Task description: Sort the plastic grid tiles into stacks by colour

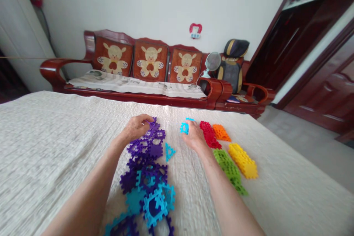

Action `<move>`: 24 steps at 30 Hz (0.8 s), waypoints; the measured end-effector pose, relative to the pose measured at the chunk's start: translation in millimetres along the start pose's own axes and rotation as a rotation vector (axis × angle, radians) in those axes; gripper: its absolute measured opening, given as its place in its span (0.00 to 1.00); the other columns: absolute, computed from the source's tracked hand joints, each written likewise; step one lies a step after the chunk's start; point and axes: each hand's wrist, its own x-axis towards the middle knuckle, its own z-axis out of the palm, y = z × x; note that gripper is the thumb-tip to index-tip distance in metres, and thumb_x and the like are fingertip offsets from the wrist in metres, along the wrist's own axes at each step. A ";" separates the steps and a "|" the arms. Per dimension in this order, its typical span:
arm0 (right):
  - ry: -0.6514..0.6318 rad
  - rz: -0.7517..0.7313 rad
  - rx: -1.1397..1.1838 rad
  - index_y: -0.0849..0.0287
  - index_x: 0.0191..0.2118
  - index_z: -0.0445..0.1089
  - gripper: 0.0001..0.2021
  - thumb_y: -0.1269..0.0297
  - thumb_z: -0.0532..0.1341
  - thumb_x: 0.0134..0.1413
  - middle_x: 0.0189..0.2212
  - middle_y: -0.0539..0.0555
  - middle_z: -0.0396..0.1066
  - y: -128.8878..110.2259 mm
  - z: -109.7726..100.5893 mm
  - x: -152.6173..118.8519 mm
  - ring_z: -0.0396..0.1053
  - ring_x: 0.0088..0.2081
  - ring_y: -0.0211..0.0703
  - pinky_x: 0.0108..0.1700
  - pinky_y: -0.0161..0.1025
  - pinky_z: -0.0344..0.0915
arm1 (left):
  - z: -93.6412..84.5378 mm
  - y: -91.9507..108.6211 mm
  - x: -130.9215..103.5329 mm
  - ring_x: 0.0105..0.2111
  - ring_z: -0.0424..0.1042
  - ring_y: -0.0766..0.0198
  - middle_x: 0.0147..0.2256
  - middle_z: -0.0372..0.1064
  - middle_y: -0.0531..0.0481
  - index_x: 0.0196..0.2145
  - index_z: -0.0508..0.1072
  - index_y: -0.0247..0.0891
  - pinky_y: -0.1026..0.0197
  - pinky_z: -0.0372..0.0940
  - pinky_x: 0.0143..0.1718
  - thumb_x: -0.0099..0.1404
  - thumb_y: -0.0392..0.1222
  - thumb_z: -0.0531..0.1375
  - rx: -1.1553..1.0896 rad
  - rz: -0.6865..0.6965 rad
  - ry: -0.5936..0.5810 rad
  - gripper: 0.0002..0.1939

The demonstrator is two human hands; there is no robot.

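A table (63,125) covered with pale textured cloth is spread beneath both hands, and a wooden sofa (127,94) is seen beyond them. The long, loose spread of purple tiles (156,150) is stretched from the left hand (135,127) back between the forearms, its near end mixed with light-blue tiles (135,201). Right of the right hand (193,136) and its forearm, four groups are laid by colour: green tiles (228,167) nearer than the hand, yellow tiles (243,158) farther right, red tiles (210,136) just beside the hand, and orange tiles (221,132) past the red.

The left hand is half curled, its fingertips at the far end of the purple spread; whether a tile is gripped cannot be told. The right hand is closed, and a light-blue tile (184,128) is pinched in it; whether a second is held is hidden. A light-blue triangle (167,152) is left between the hands, just beside the purple.

The step in hand is judged to be the parting of light blue from purple. For the next move, the pinched tile would need to be lowered flat and released, clear of the red.
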 end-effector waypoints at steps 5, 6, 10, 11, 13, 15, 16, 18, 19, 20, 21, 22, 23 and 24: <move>0.115 -0.004 -0.125 0.52 0.51 0.65 0.28 0.77 0.58 0.41 0.46 0.57 0.71 30.9 15.7 0.2 0.67 0.47 0.52 0.43 0.44 0.64 | 2.5 0.0 -0.7 0.31 0.72 0.63 0.33 0.76 0.50 0.38 0.78 0.40 0.63 0.66 0.36 0.53 0.35 0.55 0.021 0.018 -0.001 0.16; 0.121 -0.005 -0.128 0.51 0.51 0.65 0.28 0.78 0.57 0.40 0.46 0.57 0.71 34.4 19.3 -0.7 0.67 0.48 0.52 0.43 0.45 0.63 | 3.1 1.3 -1.0 0.31 0.72 0.63 0.34 0.76 0.50 0.37 0.78 0.40 0.63 0.66 0.36 0.53 0.34 0.55 0.035 0.029 0.001 0.16; 0.101 0.009 -0.128 0.52 0.52 0.65 0.31 0.79 0.56 0.37 0.52 0.58 0.68 38.6 24.9 -2.8 0.63 0.53 0.55 0.49 0.51 0.61 | 3.3 3.7 -1.6 0.28 0.71 0.65 0.30 0.76 0.52 0.36 0.79 0.40 0.64 0.66 0.37 0.52 0.32 0.55 0.081 0.038 0.003 0.17; 0.097 0.004 -0.119 0.52 0.53 0.64 0.32 0.79 0.56 0.36 0.56 0.58 0.65 37.3 23.9 -2.7 0.61 0.55 0.56 0.51 0.53 0.60 | 3.0 3.1 -1.5 0.28 0.71 0.65 0.29 0.75 0.52 0.36 0.79 0.40 0.64 0.66 0.37 0.52 0.32 0.54 0.087 0.031 0.006 0.17; 0.103 -0.041 -0.076 0.53 0.55 0.63 0.34 0.79 0.56 0.36 0.60 0.58 0.60 32.5 20.6 -2.8 0.58 0.58 0.56 0.54 0.54 0.60 | 2.5 0.5 -0.9 0.27 0.71 0.66 0.28 0.75 0.53 0.36 0.80 0.39 0.65 0.65 0.37 0.53 0.32 0.54 0.098 0.014 0.023 0.17; 0.109 -0.103 0.001 0.57 0.55 0.63 0.32 0.79 0.55 0.38 0.59 0.61 0.61 25.9 17.4 -5.6 0.59 0.59 0.53 0.55 0.51 0.61 | 2.3 -3.2 0.1 0.27 0.71 0.65 0.28 0.75 0.52 0.37 0.80 0.38 0.65 0.65 0.37 0.54 0.32 0.54 0.107 -0.008 0.045 0.17; 0.093 -0.126 0.047 0.58 0.54 0.64 0.31 0.79 0.55 0.39 0.56 0.62 0.64 22.4 16.6 -8.8 0.62 0.57 0.52 0.55 0.49 0.62 | 2.4 -5.2 0.8 0.27 0.71 0.65 0.29 0.76 0.52 0.37 0.80 0.38 0.65 0.65 0.37 0.54 0.33 0.54 0.108 -0.019 0.055 0.16; 0.021 -0.129 0.148 0.59 0.52 0.66 0.28 0.77 0.55 0.40 0.51 0.61 0.68 15.5 16.7 -19.8 0.69 0.50 0.49 0.51 0.46 0.66 | 3.1 -8.8 2.3 0.30 0.72 0.64 0.30 0.77 0.52 0.37 0.80 0.39 0.65 0.66 0.38 0.55 0.35 0.55 0.107 -0.036 0.081 0.16; -0.025 -0.107 0.198 0.59 0.51 0.67 0.26 0.76 0.55 0.41 0.49 0.60 0.70 12.3 17.5 -27.4 0.71 0.46 0.48 0.49 0.45 0.68 | 3.5 -10.5 3.1 0.31 0.73 0.63 0.32 0.77 0.51 0.37 0.80 0.39 0.65 0.66 0.39 0.56 0.35 0.55 0.105 -0.043 0.095 0.16; -0.067 -0.079 0.247 0.58 0.50 0.68 0.24 0.73 0.56 0.43 0.47 0.58 0.71 9.2 18.8 -35.8 0.72 0.42 0.46 0.46 0.45 0.69 | 4.0 -12.1 3.8 0.32 0.73 0.63 0.33 0.78 0.51 0.38 0.80 0.39 0.65 0.66 0.40 0.56 0.36 0.55 0.102 -0.049 0.108 0.16; -0.099 -0.052 0.292 0.58 0.49 0.68 0.22 0.71 0.56 0.44 0.46 0.58 0.72 6.2 20.6 -44.6 0.73 0.40 0.46 0.44 0.44 0.70 | 4.4 -13.8 4.5 0.34 0.73 0.63 0.34 0.78 0.51 0.38 0.80 0.39 0.65 0.66 0.41 0.56 0.36 0.55 0.095 -0.060 0.122 0.16; -0.112 -0.033 0.329 0.58 0.48 0.69 0.20 0.68 0.57 0.46 0.45 0.58 0.73 3.4 22.6 -53.2 0.73 0.39 0.46 0.44 0.44 0.70 | 4.4 -15.8 4.9 0.34 0.74 0.62 0.35 0.78 0.50 0.38 0.80 0.39 0.65 0.66 0.42 0.56 0.36 0.55 0.086 -0.075 0.134 0.16; -0.104 -0.028 0.354 0.59 0.48 0.69 0.19 0.65 0.57 0.48 0.45 0.58 0.73 0.7 25.0 -61.0 0.73 0.41 0.47 0.45 0.45 0.70 | 4.0 -18.4 5.1 0.35 0.74 0.62 0.35 0.78 0.50 0.39 0.80 0.39 0.65 0.66 0.42 0.56 0.36 0.55 0.075 -0.098 0.147 0.16; -0.085 -0.040 0.367 0.60 0.47 0.70 0.18 0.63 0.57 0.49 0.45 0.59 0.73 -1.8 27.6 -67.7 0.72 0.43 0.48 0.47 0.46 0.69 | 2.8 -21.7 4.8 0.35 0.74 0.62 0.35 0.78 0.49 0.40 0.80 0.38 0.65 0.66 0.41 0.57 0.37 0.55 0.067 -0.131 0.164 0.17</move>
